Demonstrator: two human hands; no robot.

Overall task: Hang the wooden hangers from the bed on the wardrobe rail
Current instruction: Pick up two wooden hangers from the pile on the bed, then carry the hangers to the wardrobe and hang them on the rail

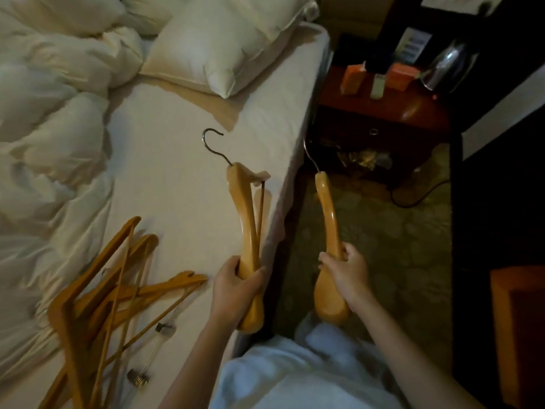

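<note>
Hands at the bedside, head view. Left hand (236, 286) grips the left hanger (246, 208), a pale wooden one, with fingers and thumb curled round its broad lower end. It stands nearly edge-on above the mattress edge, and its metal hook (212, 146) points away from the person over the sheet; whether another hanger lies behind it cannot be told. Right hand (345, 273) grips the right hanger (327, 214) in the same way, fingers wrapped round the wood near its lower end. This hanger is held out past the side of the bed (177, 137), over the patterned carpet (398, 231), with its thin hook at the far end. The two held hangers are near each other but apart, with the bed's edge between them. Pile of darker hangers (112, 293) lies tangled on the sheet at lower left, just beside the left forearm — some carry clip bars, and their metal clips (137, 376) show at the near edge. Crumpled duvet (53, 119) covers the left of the bed, and a pillow (224, 45) lies at its head. Dark red nightstand (383, 113) stands beside the bed, bearing orange boxes (352, 79) and a shiny kettle (448, 66).
</note>
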